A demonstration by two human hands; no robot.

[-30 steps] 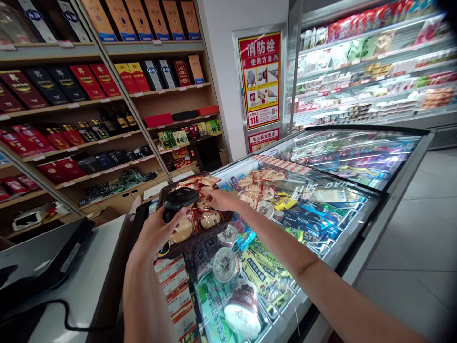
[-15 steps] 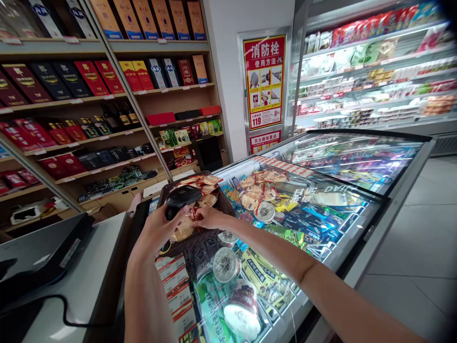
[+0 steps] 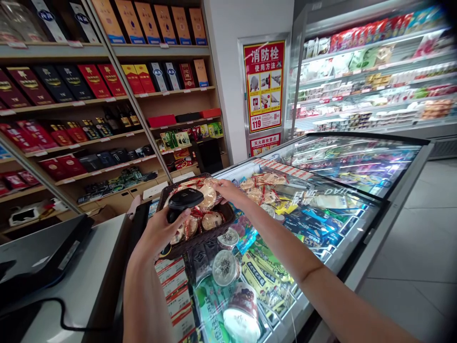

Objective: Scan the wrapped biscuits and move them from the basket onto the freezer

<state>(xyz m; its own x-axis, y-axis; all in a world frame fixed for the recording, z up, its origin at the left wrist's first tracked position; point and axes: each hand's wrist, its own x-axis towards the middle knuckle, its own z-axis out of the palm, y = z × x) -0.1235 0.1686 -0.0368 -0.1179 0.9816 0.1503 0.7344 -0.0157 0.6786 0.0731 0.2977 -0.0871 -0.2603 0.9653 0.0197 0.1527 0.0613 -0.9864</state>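
My left hand point(image 3: 156, 233) is closed around a black handheld barcode scanner point(image 3: 186, 198), its head over a dark brown woven basket point(image 3: 205, 238). Clear packets of round, pale biscuits with red trim fill the basket, one of them a biscuit packet point(image 3: 212, 221) near the front rim. At the basket's far right side, my right hand point(image 3: 228, 191) pinches a clear biscuit packet point(image 3: 207, 196). The scanner partly covers the packets behind it. More biscuit packets point(image 3: 266, 180) lie to the right, on the freezer's glass top.
Under the basket stands a glass-topped freezer point(image 3: 371, 238) with ice cream tubs point(image 3: 225, 267) and wrapped ices visible through it. A counter point(image 3: 103, 252) with a black device and cable is at left. Shelves of boxed bottles point(image 3: 143, 76) and a refrigerated display point(image 3: 371, 81) stand behind.
My right hand has moved from the basket's middle to its far right side, shifting biscuit packets and uncovering those in front. The scanner stays nearly in place in my left hand.
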